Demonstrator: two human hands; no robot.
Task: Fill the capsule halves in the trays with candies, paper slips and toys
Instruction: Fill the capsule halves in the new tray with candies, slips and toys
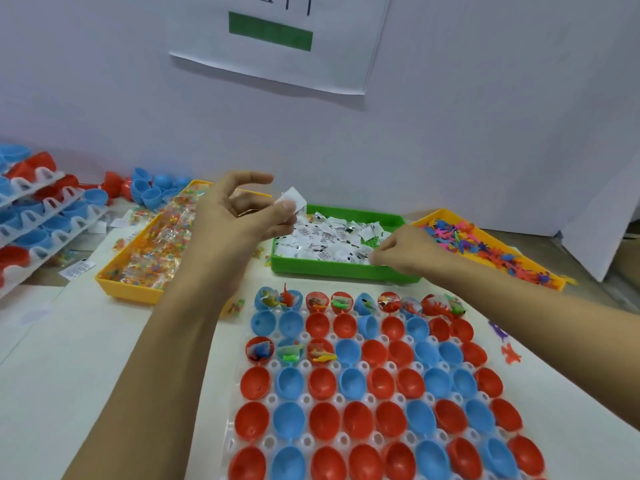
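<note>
A white tray [377, 367] in front of me carries rows of red and blue capsule halves [349, 384]. The far row and three halves at the left of the third row hold candy, paper and toys. My left hand [239, 216] hovers above the green bin's left end and pinches white paper slips [294, 201] between thumb and fingers. My right hand [403, 249] reaches into the green bin [332, 268] of paper slips, fingertips curled down on the slips at its right side.
A yellow bin of wrapped candies [152, 251] stands left of the green bin. A yellow bin of small plastic toys [485, 247] stands to the right. Stacked trays of capsule halves [38, 216] lie far left. A few toys [509, 351] lie loose right of the tray.
</note>
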